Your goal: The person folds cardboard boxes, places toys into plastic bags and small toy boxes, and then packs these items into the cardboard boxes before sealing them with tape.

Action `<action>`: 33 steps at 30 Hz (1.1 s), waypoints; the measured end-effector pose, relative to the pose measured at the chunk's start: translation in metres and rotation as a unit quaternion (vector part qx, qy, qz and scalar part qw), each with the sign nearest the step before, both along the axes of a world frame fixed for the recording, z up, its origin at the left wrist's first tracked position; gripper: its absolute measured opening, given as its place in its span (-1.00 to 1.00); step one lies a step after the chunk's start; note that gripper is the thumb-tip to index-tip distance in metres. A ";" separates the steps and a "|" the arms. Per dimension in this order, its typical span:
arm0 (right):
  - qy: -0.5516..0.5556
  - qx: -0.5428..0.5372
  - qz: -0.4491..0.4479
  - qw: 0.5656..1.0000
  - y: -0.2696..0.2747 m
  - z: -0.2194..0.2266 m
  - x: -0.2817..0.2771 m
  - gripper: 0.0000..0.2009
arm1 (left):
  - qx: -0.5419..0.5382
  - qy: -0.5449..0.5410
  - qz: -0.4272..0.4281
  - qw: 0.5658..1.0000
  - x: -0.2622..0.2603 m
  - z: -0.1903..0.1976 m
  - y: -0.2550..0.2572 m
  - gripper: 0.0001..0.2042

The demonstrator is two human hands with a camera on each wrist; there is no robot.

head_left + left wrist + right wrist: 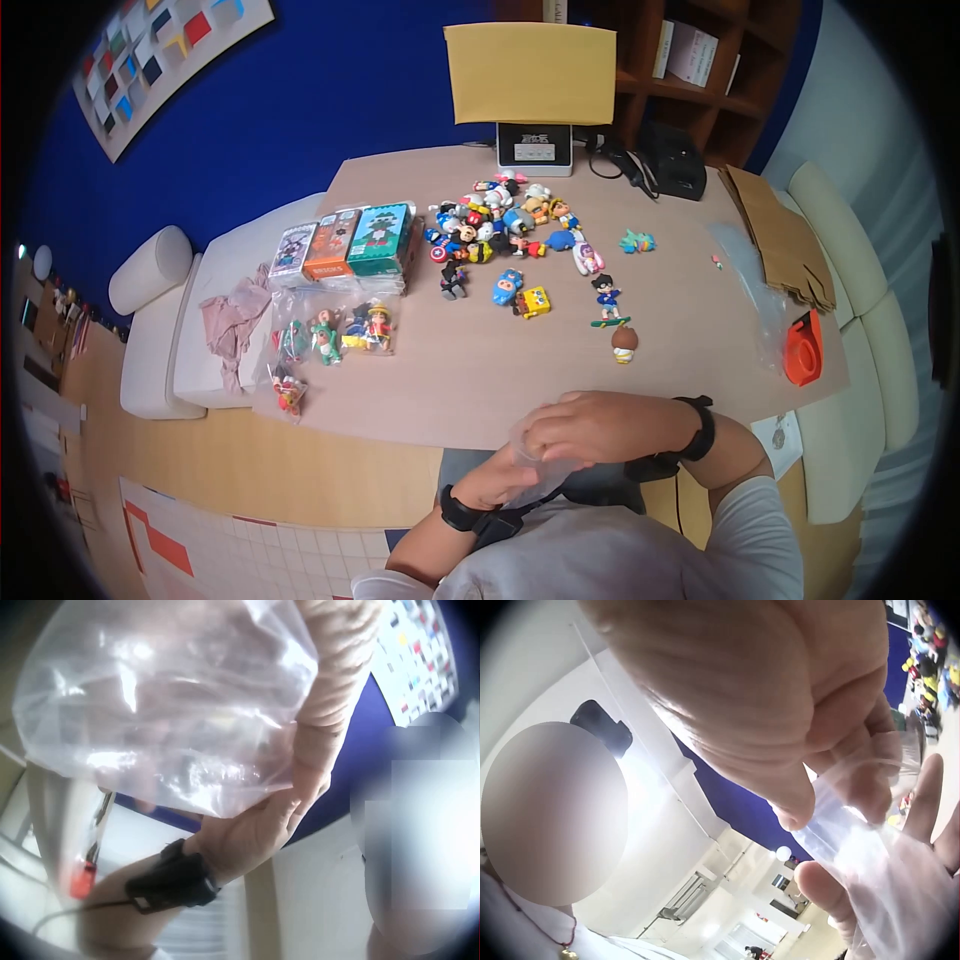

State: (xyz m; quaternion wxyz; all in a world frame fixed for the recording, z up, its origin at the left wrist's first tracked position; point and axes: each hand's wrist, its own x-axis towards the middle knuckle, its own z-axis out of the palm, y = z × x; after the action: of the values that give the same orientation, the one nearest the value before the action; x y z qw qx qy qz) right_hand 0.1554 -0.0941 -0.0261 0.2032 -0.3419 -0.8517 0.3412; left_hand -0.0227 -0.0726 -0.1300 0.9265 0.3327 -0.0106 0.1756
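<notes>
Low in front of the person's torso, at the table's near edge, both hands are at a clear plastic bag (548, 480). My left hand (495, 480) holds it from the left side, its thumb and a finger (931, 787) spread around the film. From above, my right hand (600, 428) pinches the upper part of the bag between thumb (799, 802) and curled fingers. Close up in the left wrist view, the film (157, 720) looks wrinkled, shiny and see-through. Each wrist wears a black band.
Toy figures (490, 225) lie heaped mid-table, with a skateboarding figure (606, 295) and a brown-haired one (624, 345) nearer. Bagged figures (325, 335) and boxed brick sets (345, 245) sit left. At right are an orange-red tape dispenser (803, 350), cardboard (780, 235) and plastic film (750, 290).
</notes>
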 end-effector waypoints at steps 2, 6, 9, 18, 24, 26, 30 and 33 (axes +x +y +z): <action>-0.024 -0.144 0.003 0.989 0.012 -0.005 -0.005 -0.84 | -0.036 -0.012 -0.013 0.999 -0.009 -0.003 0.000 -0.17; 0.100 -0.138 -0.181 0.969 0.061 -0.018 0.015 -0.77 | -0.059 -0.016 0.045 0.997 -0.028 -0.030 0.007 -0.22; 0.068 -0.004 -0.390 0.918 0.130 -0.033 0.052 -0.79 | -0.075 -0.054 0.109 0.990 -0.036 -0.042 0.018 -0.28; -0.230 0.149 -0.373 0.886 0.245 -0.112 0.102 -0.85 | -0.076 -0.057 0.187 0.978 -0.034 -0.049 0.037 -0.34; -0.180 0.127 -0.333 0.917 0.232 -0.097 0.086 -0.63 | -0.087 -0.059 0.174 0.979 -0.035 -0.050 0.036 -0.31; -0.189 0.064 -0.345 0.917 0.222 -0.089 0.082 -0.62 | -0.089 -0.061 0.165 0.980 -0.033 -0.050 0.036 -0.29; -0.274 0.036 -0.296 0.914 0.211 -0.076 0.077 -0.70 | -0.089 -0.061 0.162 0.981 -0.035 -0.051 0.037 -0.27; -0.212 0.032 -0.293 0.932 0.196 -0.067 0.083 -0.75 | -0.090 -0.063 0.169 0.979 -0.036 -0.052 0.036 -0.28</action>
State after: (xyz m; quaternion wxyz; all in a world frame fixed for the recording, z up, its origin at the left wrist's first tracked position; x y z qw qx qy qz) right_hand 0.2384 0.1018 -0.0935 0.1197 -0.6344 -0.7471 0.1585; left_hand -0.0589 -0.0367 -0.1818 0.9070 0.2334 0.0031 0.3506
